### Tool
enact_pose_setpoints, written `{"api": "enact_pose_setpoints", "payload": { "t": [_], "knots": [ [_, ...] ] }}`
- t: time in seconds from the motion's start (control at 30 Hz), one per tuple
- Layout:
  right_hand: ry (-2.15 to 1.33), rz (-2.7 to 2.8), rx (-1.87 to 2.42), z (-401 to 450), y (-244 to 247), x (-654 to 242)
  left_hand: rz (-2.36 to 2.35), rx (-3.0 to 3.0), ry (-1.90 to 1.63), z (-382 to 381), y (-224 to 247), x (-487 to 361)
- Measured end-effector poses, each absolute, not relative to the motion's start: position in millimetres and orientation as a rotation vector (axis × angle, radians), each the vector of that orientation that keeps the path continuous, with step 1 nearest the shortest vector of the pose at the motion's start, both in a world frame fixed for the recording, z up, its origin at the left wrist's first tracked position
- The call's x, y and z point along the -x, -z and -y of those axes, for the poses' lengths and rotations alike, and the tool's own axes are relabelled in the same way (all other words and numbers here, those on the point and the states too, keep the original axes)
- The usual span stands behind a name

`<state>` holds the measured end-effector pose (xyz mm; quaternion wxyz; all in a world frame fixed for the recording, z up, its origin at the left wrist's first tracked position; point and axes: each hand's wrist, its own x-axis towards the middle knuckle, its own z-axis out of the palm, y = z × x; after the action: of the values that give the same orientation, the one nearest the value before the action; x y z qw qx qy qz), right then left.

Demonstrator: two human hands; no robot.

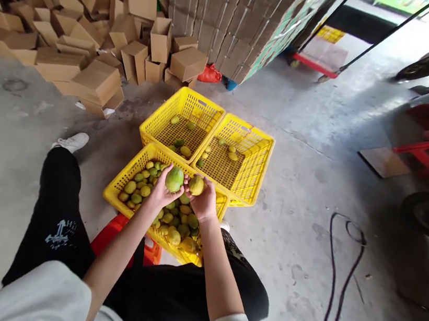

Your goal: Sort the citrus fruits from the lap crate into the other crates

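My left hand point(161, 189) is closed around a green lemon point(174, 179). Right beside it, my right hand point(206, 201) holds a yellower lemon point(196, 185). Both hands are above a yellow crate point(119, 182) filled with many green and yellow lemons point(174, 237). Behind it, a back left yellow crate point(148, 126) has several lemons scattered on its bottom. The back right yellow crate point(263, 169) also contains several lemons, mostly toward its left side. Part of the near crate is hidden by my hands and forearms.
Open cardboard boxes point(98, 82) are heaped at the upper left, beside a tall stack of flattened cardboard point(225, 20). A red stool point(110, 231) stands under the near crate. A black cable point(331, 281) lies on the floor at right. A trolley point(318, 62) stands farther back.
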<state>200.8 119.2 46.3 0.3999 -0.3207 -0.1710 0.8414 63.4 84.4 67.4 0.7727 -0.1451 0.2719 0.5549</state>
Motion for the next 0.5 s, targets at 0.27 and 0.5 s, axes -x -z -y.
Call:
{"api": "enact_pose_setpoints", "payload": {
  "t": [0.27, 0.5],
  "knots": [
    [-2.091, 0.361, 0.851, -107.9, -41.9, -209.2, -0.778, 0.442, -1.267, -88.3, -63.1, -62.1],
    [-2.020, 0.396, 0.946, -91.0, -30.0, -228.5, -0.858, 0.496, -1.201, -89.0, -51.6, -72.5]
  ]
}}
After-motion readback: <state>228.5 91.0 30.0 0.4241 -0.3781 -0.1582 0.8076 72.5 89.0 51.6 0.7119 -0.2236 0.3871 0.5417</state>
